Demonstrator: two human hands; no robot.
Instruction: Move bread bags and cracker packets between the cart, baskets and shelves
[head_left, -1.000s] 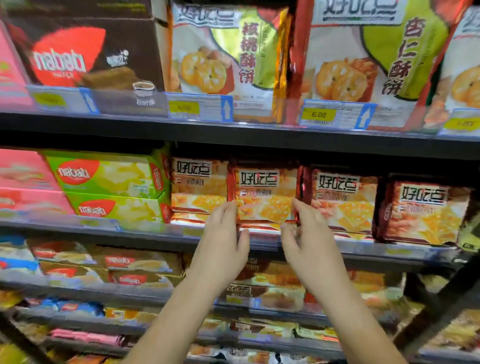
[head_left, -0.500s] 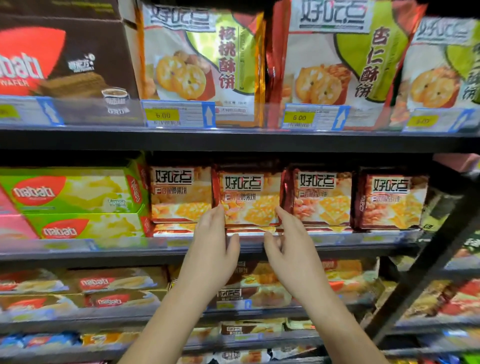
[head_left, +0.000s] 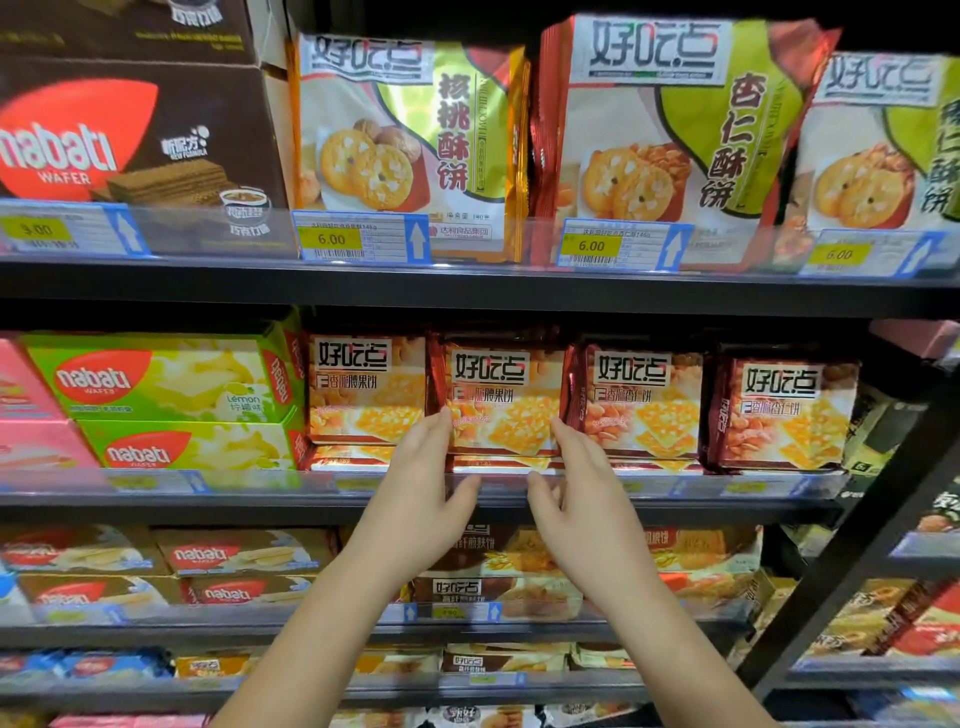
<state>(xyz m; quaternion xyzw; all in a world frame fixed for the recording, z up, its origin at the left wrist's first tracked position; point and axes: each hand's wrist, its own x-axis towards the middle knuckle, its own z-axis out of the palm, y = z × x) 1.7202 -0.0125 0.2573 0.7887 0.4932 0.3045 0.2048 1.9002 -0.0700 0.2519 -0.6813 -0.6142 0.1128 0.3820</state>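
An orange-and-red cracker packet (head_left: 503, 397) stands upright on the middle shelf (head_left: 249, 500), second in a row of similar packets. My left hand (head_left: 420, 501) reaches up with straight fingers whose tips touch the packet's lower left edge. My right hand (head_left: 583, 499) mirrors it, fingertips against the lower right edge. Both thumbs hang free below the packet, in front of the shelf lip. Flat packets lie under the standing row.
Green wafer boxes (head_left: 161, 379) sit left of the row, and more cracker packets (head_left: 641, 402) stand to the right. Large cookie bags (head_left: 410, 135) fill the shelf above with price tags (head_left: 358, 240). Lower shelves hold further packets. A black slanted frame (head_left: 852, 551) crosses at right.
The view has shifted and drawn closer to the shelf. Both hands stay at the sides of the same packet, which now stands squarely in its row.
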